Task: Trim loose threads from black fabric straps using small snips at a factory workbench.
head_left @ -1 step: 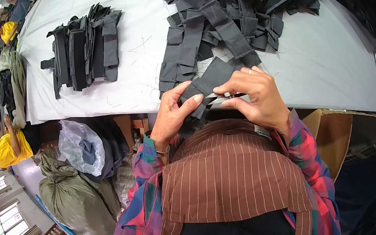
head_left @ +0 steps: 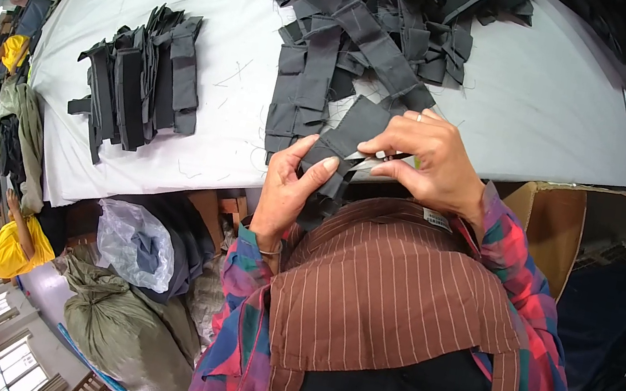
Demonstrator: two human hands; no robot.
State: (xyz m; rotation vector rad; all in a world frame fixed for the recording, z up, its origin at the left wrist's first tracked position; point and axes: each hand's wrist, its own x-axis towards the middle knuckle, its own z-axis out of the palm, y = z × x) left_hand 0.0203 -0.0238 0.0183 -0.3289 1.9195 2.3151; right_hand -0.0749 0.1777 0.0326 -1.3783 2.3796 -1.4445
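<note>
My left hand (head_left: pixel 294 186) pinches a dark grey fabric strip (head_left: pixel 359 127) between thumb and fingers at the table's near edge. Its lower part hangs over the edge, towards the brown striped apron. In my right hand (head_left: pixel 429 155) is a pair of thread snips (head_left: pixel 364 161), their pale pointed blades at the strip beside my left thumb. My right fingers hide much of the snips. Just beyond both hands lies a loose heap of similar grey strips (head_left: pixel 381 37), many with frayed thread ends. A neater stack of strips (head_left: pixel 142 80) rests to the left.
A white-covered table (head_left: pixel 212 154) bears the fabric, with thread scraps scattered on it. An open cardboard box (head_left: pixel 548 227) stands below the edge at right. Low at left are a clear plastic bag (head_left: pixel 135 244) and an olive cloth bundle (head_left: pixel 129 330). A person in yellow (head_left: pixel 23 248) is farther left.
The snips and my right fingers have shifted very slightly at the strip. My left hand and the fabric piles look the same.
</note>
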